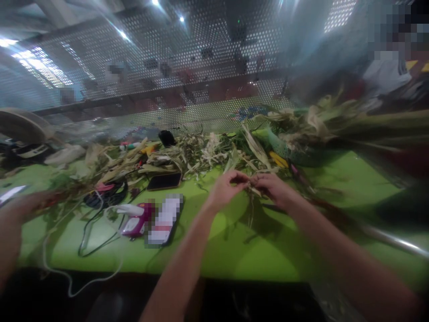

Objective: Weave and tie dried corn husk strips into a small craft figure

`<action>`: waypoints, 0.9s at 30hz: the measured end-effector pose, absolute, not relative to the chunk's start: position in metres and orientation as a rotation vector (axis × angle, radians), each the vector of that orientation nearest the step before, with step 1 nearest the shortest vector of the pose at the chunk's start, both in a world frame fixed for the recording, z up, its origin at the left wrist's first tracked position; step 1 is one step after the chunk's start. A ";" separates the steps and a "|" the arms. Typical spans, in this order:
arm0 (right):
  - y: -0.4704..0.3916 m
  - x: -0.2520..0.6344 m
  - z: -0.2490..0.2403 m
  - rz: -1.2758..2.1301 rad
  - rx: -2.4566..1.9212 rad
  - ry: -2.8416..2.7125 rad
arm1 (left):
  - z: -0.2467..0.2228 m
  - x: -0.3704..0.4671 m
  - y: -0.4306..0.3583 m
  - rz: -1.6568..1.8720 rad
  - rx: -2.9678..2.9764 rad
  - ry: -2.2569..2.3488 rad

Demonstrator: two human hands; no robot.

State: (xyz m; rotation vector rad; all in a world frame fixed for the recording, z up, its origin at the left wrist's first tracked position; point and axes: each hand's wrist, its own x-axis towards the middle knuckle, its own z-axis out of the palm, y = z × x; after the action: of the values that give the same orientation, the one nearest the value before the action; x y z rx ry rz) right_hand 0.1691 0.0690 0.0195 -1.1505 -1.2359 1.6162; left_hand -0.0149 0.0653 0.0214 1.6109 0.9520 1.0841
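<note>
My left hand (228, 190) and my right hand (273, 188) meet above the green table (214, 250). The fingertips of both are pinched together on a thin strip of dried corn husk (251, 212), whose ends hang below them. Fingers hide the part of the strip between the hands. Just behind lies a heap of pale, loose corn husks (214, 150), and one long husk leaf (254, 145) sticks up from it. A dark, thin blade-like thing (273, 207) lies under my right hand, partly covered.
Left of my arms lie a phone (166, 219), a magenta-and-white device (137, 221) with cables, and a dark phone (164, 181). A green basket (284, 145) with husks stands behind right. Another person's arm (23, 208) reaches in at left. A perforated metal screen (201, 76) rises behind.
</note>
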 end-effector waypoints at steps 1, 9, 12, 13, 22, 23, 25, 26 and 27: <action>0.069 0.169 0.018 1.611 -1.148 -1.237 | 0.021 -0.014 0.065 1.094 1.607 0.958; 0.075 0.168 0.005 1.594 -1.183 -1.300 | 0.008 -0.006 0.069 1.094 1.539 1.004; 0.080 0.172 0.002 1.403 -1.279 -1.508 | -0.003 -0.005 0.074 1.092 1.624 1.092; 0.081 0.175 0.001 1.284 -1.313 -1.611 | -0.006 -0.005 0.075 1.084 1.669 1.133; 0.085 0.186 0.008 1.072 -1.335 -1.833 | -0.015 -0.001 0.074 0.995 1.732 1.343; 0.085 0.185 0.009 1.102 -1.318 -1.805 | -0.015 0.000 0.074 0.993 1.734 1.348; 0.085 0.184 0.009 1.135 -1.290 -1.755 | -0.014 0.000 0.073 0.974 1.758 1.356; 0.085 0.183 0.009 1.141 -1.278 -1.736 | -0.013 0.000 0.073 0.959 1.778 1.350; 0.085 0.183 0.008 1.143 -1.268 -1.723 | -0.012 0.000 0.072 0.943 1.804 1.338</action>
State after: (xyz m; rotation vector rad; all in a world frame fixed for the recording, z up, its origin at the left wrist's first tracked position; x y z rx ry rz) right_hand 0.1828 0.0848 0.0077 -1.2678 -1.7226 1.1426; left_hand 0.0002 0.0722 -0.0117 1.8036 1.3376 0.9426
